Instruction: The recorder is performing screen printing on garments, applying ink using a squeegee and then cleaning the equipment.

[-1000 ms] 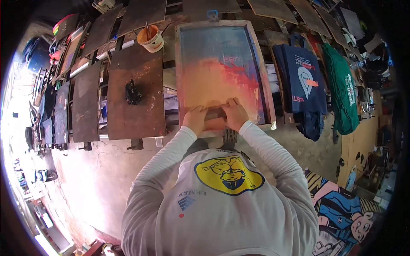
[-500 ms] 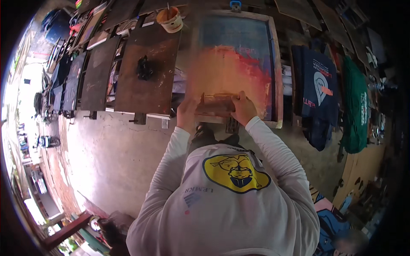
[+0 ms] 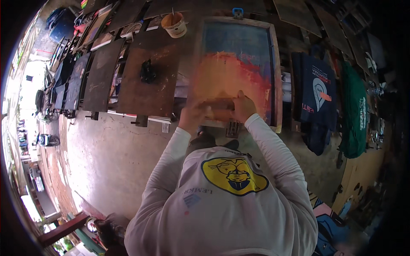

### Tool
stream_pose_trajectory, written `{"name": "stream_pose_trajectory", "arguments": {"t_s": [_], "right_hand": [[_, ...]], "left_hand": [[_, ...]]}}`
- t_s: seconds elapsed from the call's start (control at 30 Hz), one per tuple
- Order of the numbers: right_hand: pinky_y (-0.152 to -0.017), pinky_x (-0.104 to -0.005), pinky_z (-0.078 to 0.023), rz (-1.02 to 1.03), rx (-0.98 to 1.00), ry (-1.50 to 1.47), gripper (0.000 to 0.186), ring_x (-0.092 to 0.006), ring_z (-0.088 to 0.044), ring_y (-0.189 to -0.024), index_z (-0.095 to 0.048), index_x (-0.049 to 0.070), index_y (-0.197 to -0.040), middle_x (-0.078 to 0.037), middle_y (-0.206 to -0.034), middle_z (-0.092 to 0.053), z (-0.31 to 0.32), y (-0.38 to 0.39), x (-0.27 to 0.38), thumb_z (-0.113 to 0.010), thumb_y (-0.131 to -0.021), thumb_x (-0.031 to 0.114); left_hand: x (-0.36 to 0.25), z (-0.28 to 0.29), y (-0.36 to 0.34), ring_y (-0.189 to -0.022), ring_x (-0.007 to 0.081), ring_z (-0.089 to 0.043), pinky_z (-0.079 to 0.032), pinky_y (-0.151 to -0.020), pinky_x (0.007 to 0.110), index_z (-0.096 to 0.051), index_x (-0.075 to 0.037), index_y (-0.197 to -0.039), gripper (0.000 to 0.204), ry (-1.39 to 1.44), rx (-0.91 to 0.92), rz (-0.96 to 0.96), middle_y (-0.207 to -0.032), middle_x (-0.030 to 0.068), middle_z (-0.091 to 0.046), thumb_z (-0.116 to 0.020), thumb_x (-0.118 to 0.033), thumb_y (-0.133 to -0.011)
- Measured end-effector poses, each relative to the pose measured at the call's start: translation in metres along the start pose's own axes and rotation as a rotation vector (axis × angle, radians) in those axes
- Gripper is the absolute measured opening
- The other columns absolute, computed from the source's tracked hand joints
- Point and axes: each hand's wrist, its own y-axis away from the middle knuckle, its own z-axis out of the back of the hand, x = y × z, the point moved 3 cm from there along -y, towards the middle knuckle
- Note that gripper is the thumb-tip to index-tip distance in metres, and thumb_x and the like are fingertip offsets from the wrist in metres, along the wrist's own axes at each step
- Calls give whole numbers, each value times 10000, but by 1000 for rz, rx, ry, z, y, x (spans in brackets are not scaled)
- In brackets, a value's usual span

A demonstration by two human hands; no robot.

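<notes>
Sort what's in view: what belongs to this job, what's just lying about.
In use:
brown bar, held in the right hand, blurred left hand at its other end
wood-framed screen beneath

Seemingly lying about:
black crumpled lump
navy cloth
green cloth
orange-stained bucket, possibly related

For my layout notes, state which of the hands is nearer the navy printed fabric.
Right. The right hand is left of the navy printed fabric; the left hand is farther left, beyond the right one.

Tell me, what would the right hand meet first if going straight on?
From the right hand, probably the colour-smeared panel inside the wooden frame comes first; depth is unclear.
</notes>
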Motion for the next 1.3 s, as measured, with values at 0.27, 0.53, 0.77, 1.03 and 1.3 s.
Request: {"name": "stream_pose_trajectory", "arguments": {"t_s": [0.27, 0.53, 0.77, 1.03, 1.3], "right_hand": [[-773, -439, -545, 18, -108, 17, 209, -328, -657, -886, -687, 46, -846, -145, -1015, -583, 3, -26, -4, -686, -716, 210], [-743, -450, -545, 52, -46, -15, 368, -324, -651, -859, -599, 84, -971, -120, -976, -569, 21, -60, -11, -759, -709, 287], [-900, -479, -498, 30, 110, 79, 644, -371, -585, -1085, -551, 105, -1195, -146, -1157, -567, 11, -114, -37, -804, -708, 442], [-1038, -522, -412, -114, 242, 81, 668, -377, -474, -1251, -566, 118, -1260, -147, -1265, -541, 13, -138, -24, -809, -709, 407], [-982, -526, -424, -92, 35, 109, 542, -337, -509, -1185, -583, 88, -1149, -125, -1174, -557, 22, -109, -13, -808, -723, 336]], "left_hand": [[-13, -30, -43, -1175, 356, -533, -414, -1041, 432, -572, -22, -1208, 466, -1065, 187, -564, -1197, 189, -606, -680, -125, -766], [-1, -17, -100, -1095, 356, -566, -467, -955, 453, -561, -51, -1201, 456, -1091, 321, -505, -1183, 170, -589, -645, -118, -758], [-15, -12, -168, -1098, 341, -577, -478, -949, 447, -585, -20, -1144, 451, -1203, 408, -762, -1182, 165, -598, -696, -208, -750], [7, -24, -223, -1130, 342, -565, -492, -948, 435, -596, -21, -1106, 445, -1340, 741, -501, -1165, 180, -587, -732, -232, -739], [-10, -27, -203, -1138, 353, -557, -483, -962, 438, -545, -20, -1154, 549, -1280, 741, -594, -1146, 180, -580, -786, -221, -703]]}}
